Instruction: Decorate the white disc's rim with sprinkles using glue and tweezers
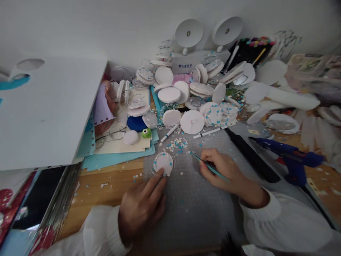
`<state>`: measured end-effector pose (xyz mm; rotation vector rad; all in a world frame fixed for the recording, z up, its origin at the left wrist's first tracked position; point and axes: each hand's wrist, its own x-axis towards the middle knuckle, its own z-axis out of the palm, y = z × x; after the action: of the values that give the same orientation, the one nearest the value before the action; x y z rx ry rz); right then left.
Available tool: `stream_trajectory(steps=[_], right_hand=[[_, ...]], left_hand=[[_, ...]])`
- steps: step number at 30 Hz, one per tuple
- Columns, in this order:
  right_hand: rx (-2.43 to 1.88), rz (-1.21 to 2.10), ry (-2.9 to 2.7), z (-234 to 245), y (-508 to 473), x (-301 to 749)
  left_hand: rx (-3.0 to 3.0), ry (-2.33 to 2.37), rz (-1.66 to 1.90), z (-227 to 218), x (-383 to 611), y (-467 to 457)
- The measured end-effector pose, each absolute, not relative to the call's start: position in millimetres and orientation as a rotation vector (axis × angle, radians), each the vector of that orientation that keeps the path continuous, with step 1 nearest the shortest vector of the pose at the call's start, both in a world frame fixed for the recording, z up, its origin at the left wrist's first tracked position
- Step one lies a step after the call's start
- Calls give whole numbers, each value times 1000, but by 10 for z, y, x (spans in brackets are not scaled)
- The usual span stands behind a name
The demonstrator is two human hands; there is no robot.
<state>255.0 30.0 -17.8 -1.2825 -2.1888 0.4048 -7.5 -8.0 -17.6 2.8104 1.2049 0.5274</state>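
Observation:
My right hand (222,169) pinches a pair of teal tweezers (213,169). Their tip points left, with a small pale flower-shaped piece (189,152) at it. My left hand (145,202) lies on the mat with fingers stretched forward, a fingertip touching the lower edge of a round white disc (163,163). Thin clear rings circle that disc, and tiny blue and white pieces dot its rim. Just beyond it is a scatter of small white and blue pieces (177,145) on the grey cutting mat (183,213).
Many decorated white discs (169,95) are heaped at the back, before a twin-headed lamp (189,33). Two white pens (210,132) lie in front of them. To the right are a black bar (253,158) and a blue glue gun (290,153). Glasses (117,133) and a green punch (146,133) rest on papers at left.

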Motion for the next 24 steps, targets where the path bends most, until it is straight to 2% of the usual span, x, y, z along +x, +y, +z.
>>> stream_trajectory(steps=[14,20,24], right_hand=[[-1270,366,-2124,-162,267,2547],[-1294,359,-2214,-176,292,2552],[-1268,302,-2269,-200,299,2571]], left_hand=[[2903,1210,319,-130,-26,-99],[2930,1267,361,-114,3,-104],[2947,1193,511,-84,-5,-105]])
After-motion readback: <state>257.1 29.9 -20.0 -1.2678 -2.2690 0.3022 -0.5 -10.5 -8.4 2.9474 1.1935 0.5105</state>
